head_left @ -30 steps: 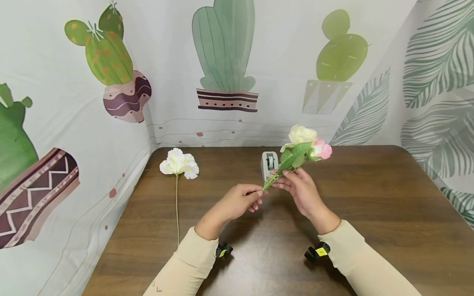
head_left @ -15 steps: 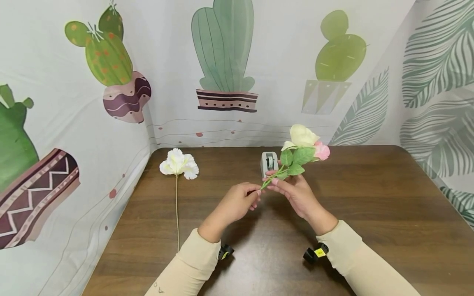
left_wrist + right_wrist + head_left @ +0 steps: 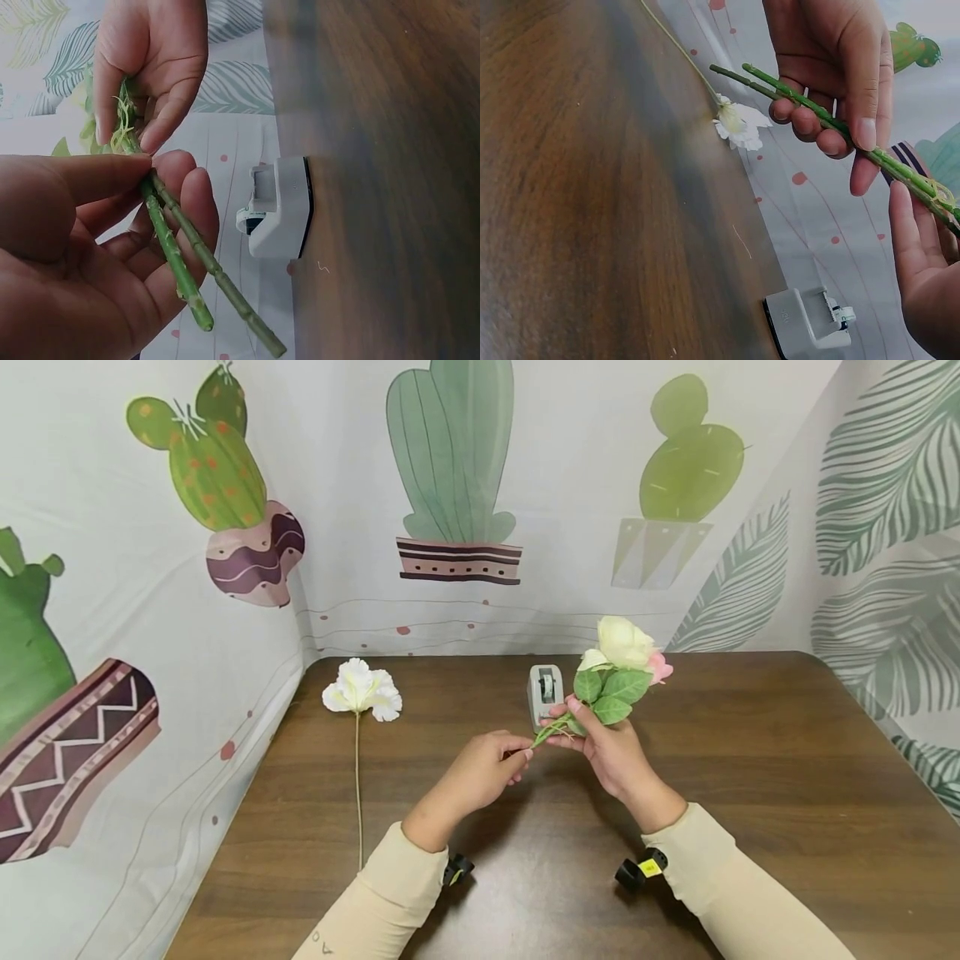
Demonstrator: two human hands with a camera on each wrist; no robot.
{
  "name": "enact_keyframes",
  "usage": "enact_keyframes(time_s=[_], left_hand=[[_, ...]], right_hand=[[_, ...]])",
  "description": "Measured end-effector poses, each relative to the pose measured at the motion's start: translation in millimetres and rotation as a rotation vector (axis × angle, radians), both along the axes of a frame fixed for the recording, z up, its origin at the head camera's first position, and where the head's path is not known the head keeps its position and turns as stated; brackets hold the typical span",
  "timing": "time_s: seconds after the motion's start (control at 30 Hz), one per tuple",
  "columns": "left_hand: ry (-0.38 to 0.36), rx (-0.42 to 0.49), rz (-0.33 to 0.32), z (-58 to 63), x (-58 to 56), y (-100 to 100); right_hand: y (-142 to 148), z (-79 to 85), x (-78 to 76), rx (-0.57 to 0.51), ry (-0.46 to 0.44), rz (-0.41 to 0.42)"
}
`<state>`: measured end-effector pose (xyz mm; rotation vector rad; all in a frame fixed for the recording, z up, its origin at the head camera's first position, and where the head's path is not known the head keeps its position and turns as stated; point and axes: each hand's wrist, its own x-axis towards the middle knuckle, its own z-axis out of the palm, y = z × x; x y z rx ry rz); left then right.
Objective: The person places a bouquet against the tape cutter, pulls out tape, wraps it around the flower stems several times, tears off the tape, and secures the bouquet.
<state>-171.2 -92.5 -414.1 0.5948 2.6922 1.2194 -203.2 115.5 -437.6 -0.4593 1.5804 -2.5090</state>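
Note:
My left hand [image 3: 480, 768] pinches two green flower stems [image 3: 172, 259] between thumb and fingers, leaving their cut ends sticking out past the palm. Higher up, my right hand [image 3: 618, 764] holds the same stems just below the green leaves [image 3: 626, 685], thumb in front and fingers behind. A cream rose [image 3: 624, 643] tops one stem. Partly hidden behind it is a pink rose [image 3: 661, 668]. Both artificial roses lean up and to the right above the table. Thin yellowish strands [image 3: 120, 131] show on the stems between the hands.
A grey tape dispenser [image 3: 545, 689] stands on the brown table [image 3: 750, 777] just behind the hands. At the left lies a white flower [image 3: 362, 689] with a long thin stem, partly covered by the left sleeve. A cactus-print cloth [image 3: 337, 527] hangs behind the table.
The roses have turned in the hands: the leaves now face me and the cream rose covers more of the pink one. The right thumb and fingers have shifted along the stems.

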Motion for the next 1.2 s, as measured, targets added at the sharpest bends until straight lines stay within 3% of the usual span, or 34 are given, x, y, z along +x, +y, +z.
enact_keyframes(time_s=[0.47,0.8,1.0,1.2], left_hand=[[-0.090,0.071,-0.002,6.5,-2.4,-8.5],[-0.077,0.100,0.123,16.9,-9.7,-35.8],[-0.068,0.118,0.190,24.1,-17.9,-63.6],[-0.046,0.073,0.296,25.3,-26.1,-92.9]], right_hand=[[1.8,1.8,-0.5,-0.036,0.012,0.006],[4.5,0.9,-2.7,-0.054,0.028,-0.012],[5.3,1.2,-3.8,-0.075,0.048,-0.001],[6.0,1.4,-3.3,-0.063,0.047,-0.019]])
